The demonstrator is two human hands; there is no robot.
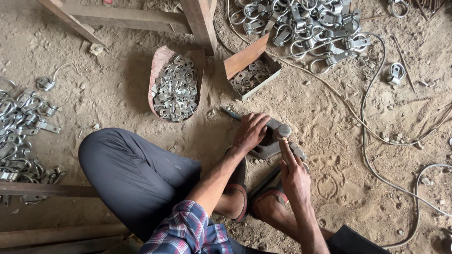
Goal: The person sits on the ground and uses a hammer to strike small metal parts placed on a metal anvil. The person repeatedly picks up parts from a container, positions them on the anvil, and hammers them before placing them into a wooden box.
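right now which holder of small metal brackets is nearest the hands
The small open box, with its flap raised, just above the left hand. The reddish curved tray of brackets lies farther off to the left, nearer the knee.

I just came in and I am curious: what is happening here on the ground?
A person sits on the sandy ground and works at a small metal tool set in front of their feet. The left hand rests on top of the tool, and the right hand holds its handle. A curved tray of small metal brackets and an open box of similar parts lie close by, with a pile of metal rings farther away.
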